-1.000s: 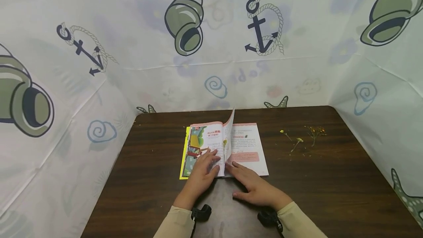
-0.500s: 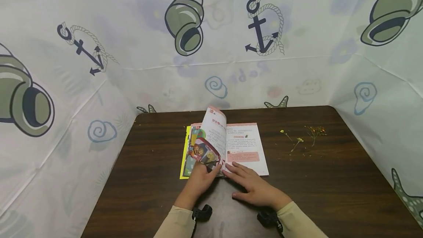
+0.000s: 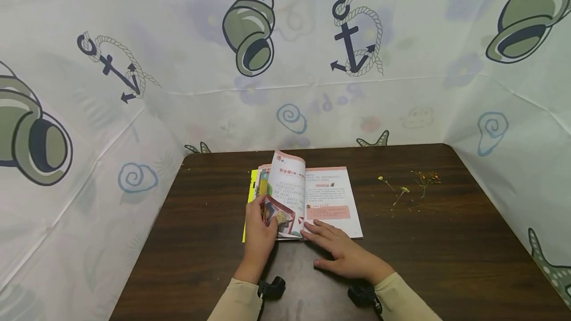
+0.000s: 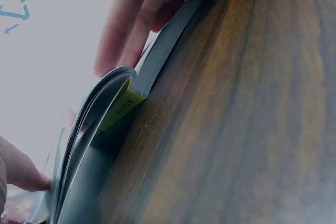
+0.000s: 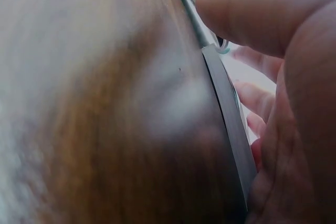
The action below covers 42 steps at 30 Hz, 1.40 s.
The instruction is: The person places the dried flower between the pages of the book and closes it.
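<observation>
An open book with printed, illustrated pages lies on the brown table. My left hand grips its left side, the thumb over a raised, curved page and fingers at the outer edge. That page bears a colour picture at the bottom. In the left wrist view, the left thumb touches the bowed pages. My right hand rests with fairly straight fingers on the lower right page near the spine. Its thumb stands apart from the book's bottom edge in the right wrist view.
Several small dried flower sprigs lie on the table right of the book. A yellow edge shows along the book's left side. Patterned white cloth hangs behind and at both sides.
A page stood upright, then fell over to the left. My left hand slid from the left page, out from under the turning page, to the outer left edge. The right hand stayed nearly still.
</observation>
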### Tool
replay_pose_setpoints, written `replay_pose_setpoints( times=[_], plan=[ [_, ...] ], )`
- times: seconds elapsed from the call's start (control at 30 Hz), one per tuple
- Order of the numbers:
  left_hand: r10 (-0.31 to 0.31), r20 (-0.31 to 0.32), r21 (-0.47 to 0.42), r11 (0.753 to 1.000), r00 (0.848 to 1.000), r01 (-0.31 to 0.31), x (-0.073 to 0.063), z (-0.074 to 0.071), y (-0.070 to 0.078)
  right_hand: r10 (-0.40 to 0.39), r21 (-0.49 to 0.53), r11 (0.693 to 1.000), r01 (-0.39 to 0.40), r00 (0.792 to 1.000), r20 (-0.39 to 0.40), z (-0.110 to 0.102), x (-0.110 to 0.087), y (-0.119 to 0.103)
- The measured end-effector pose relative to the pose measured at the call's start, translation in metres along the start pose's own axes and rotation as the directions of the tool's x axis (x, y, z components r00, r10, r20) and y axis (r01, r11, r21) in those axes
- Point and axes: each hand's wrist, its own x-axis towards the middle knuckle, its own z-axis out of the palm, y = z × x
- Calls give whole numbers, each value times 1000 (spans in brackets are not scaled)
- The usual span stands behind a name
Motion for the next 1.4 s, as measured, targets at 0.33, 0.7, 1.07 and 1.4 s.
replay_pose_setpoints(
  times=[0.33, 0.7, 1.07, 1.4],
  plan=[
    [66, 27, 273, 959, 997, -71, -5, 0, -5, -24, -10, 1000, 24, 1000, -6, 0, -1, 0],
    [-42, -47, 374, 926, 998, 56, -6, -5, -2, -21, -8, 1000, 21, 1000, 7, -3, 0, -1],
    [63, 136, 399, 910, 989, -113, -3, -6, 3, -9, -1, 1000, 9, 1000, 14, -6, 0, -4],
    [131, 322, 295, 927, 938, -231, -5, 4, 1, -13, -7, 1000, 13, 1000, 4, -5, -2, -2]
  ],
)
